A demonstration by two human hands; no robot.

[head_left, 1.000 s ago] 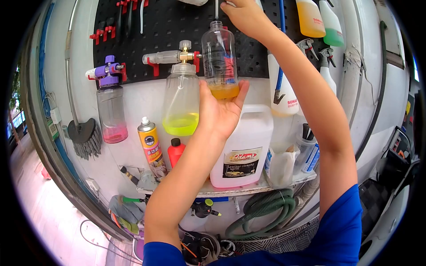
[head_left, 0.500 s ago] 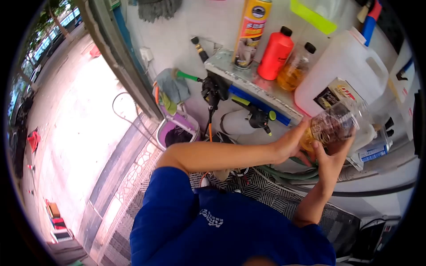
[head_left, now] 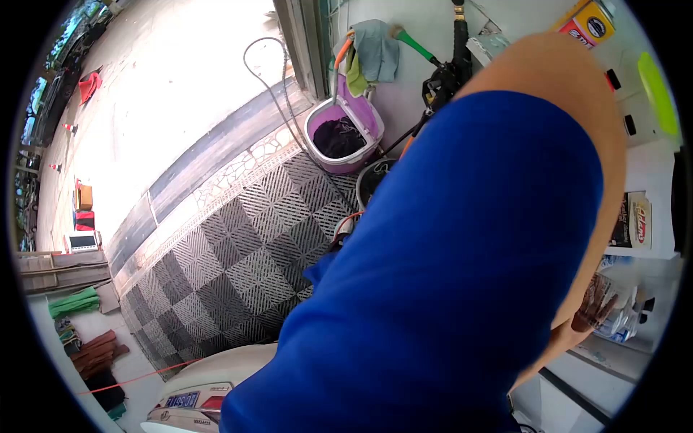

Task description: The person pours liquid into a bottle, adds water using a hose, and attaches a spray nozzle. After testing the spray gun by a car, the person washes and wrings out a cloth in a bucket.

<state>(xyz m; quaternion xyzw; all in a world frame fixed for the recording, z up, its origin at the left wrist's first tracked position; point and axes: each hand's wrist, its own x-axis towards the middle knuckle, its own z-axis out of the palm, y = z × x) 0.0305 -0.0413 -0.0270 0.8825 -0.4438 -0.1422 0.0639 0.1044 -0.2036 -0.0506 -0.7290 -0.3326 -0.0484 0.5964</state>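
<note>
A clear plastic bottle shows at the right edge of the view, partly blurred and cut off by my arm. My right hand is beside its lower end, with fingers that appear closed around it. My raised left arm, in a blue sleeve, fills the middle of the picture. Its bare forearm runs down the right side towards the bottle, and my left hand is hidden or cannot be told apart there. Just above the bottle stands a large white jug with a dark and cream label.
A purple-and-white bucket holds dark cloth, near hanging grey and green cloths. A black sprayer nozzle hangs by the wall. Patterned mat covers the floor. The rear of a light-coloured vehicle is at lower left; a hose lies by the doorway.
My view has swung to the left and down. The bottle and hands, previously in plain sight before the shelf, now sit at the right edge, mostly behind my left arm.
</note>
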